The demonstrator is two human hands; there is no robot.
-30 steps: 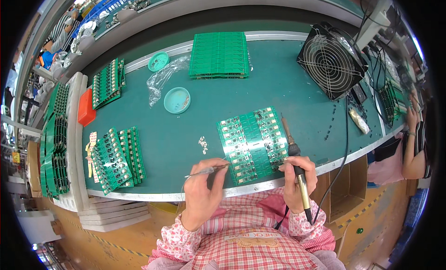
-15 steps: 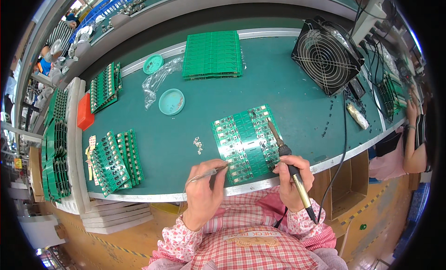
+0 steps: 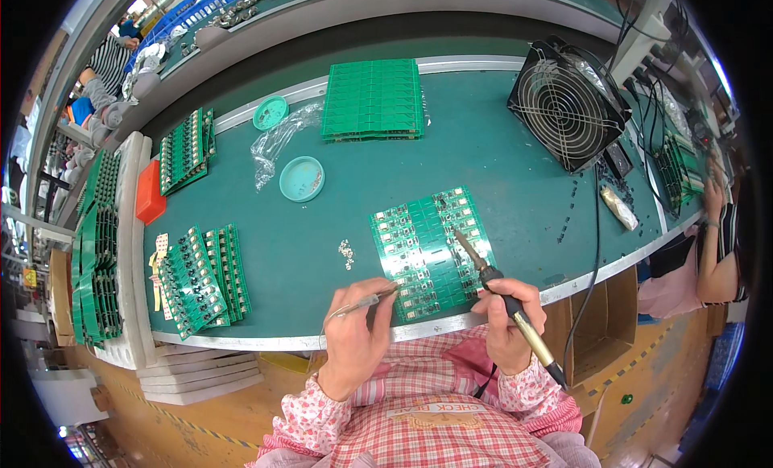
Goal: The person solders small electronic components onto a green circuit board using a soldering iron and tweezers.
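Note:
A soldering iron with a black and brass-coloured handle is gripped in my right hand. Its tip is over the right half of a green circuit board panel that lies near the table's front edge; whether it touches is too small to tell. My left hand, at the panel's lower left edge, pinches a slim pale tool whose kind I cannot make out. The tool's end points at the small parts along that edge. Left of the panel lies a little heap of tiny components.
Stacked green boards stand at the back, beside crumpled clear plastic and a teal dish. A black fan is at the back right. More boards and a red box lie left. Another person's arm shows far right.
The soldering iron's tip has moved left and toward me across the panel, with my right hand turning slightly. My left hand has barely moved.

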